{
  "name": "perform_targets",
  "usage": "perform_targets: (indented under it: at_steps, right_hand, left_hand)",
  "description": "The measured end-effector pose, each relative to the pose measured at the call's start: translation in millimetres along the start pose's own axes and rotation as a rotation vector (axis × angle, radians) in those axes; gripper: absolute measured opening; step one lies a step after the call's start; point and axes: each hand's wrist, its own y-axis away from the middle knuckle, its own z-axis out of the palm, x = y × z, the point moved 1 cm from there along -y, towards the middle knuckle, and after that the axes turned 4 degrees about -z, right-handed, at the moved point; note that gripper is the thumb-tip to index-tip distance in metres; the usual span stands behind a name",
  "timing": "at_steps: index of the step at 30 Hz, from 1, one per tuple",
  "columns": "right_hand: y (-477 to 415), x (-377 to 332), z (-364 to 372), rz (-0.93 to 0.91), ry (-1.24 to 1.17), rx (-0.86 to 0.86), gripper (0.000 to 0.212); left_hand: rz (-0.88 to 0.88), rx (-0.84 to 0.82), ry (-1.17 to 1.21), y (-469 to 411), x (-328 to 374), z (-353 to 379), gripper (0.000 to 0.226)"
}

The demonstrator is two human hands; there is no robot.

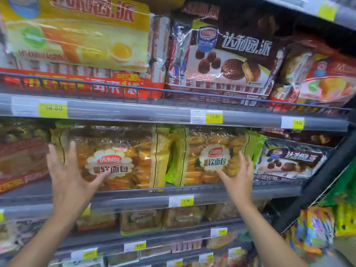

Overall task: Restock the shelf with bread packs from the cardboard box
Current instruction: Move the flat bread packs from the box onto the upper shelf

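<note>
Two clear bread packs stand upright side by side on the middle shelf [212, 197]: a gold-edged pack [127, 157] on the left and a green-edged pack [204, 155] on the right. My left hand [71, 174] is spread with straight fingers over the left side of the gold-edged pack, thumb on its front. My right hand [238, 176] has straight fingers against the right part of the green-edged pack. Neither hand grips anything. The cardboard box is out of view.
The upper shelf [154, 110] carries large yellow [77, 35] and chocolate pie bags [227, 60] behind a wire rail. A red pack [21, 162] sits left of the bread, a chocolate pie bag [289, 162] right. Lower shelves hold more packs. A dark upright post [317, 185] stands at right.
</note>
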Motion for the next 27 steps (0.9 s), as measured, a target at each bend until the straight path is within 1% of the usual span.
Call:
perform_targets:
  at_steps: [3, 5, 9, 12, 16, 18, 23, 27]
  right_hand:
    - [-25, 22, -13, 0.022, 0.132, -0.077, 0.11]
    - [-35, 26, -13, 0.033, 0.182, -0.133, 0.114]
    - [-49, 30, -4, 0.066, 0.229, -0.215, 0.119]
    - [-54, 35, 4, 0.063, 0.246, -0.227, 0.119]
    - [-54, 40, 9, 0.03, 0.258, -0.247, 0.12]
    - [-53, 42, 11, 0.018, 0.266, -0.254, 0.12]
    - [-56, 37, 18, 0.007, 0.275, -0.227, 0.111]
    - [-45, 24, 26, -0.083, 0.256, -0.202, 0.116]
  left_hand:
    - [0.136, 0.037, -0.235, 14, 25, 14, 0.109]
    - [0.194, 0.017, -0.334, 21, 40, 27, 0.106]
    - [0.129, -0.022, -0.427, 23, 52, 45, 0.112]
    - [0.119, -0.015, -0.452, 22, 56, 47, 0.114]
    - [0.165, 0.013, -0.491, 29, 58, 52, 0.114]
    - [0.168, -0.002, -0.498, 31, 58, 55, 0.112]
    - [0.158, -0.04, -0.49, 23, 56, 59, 0.109]
    - [0.16, -0.053, -0.464, 27, 61, 64, 0.106]
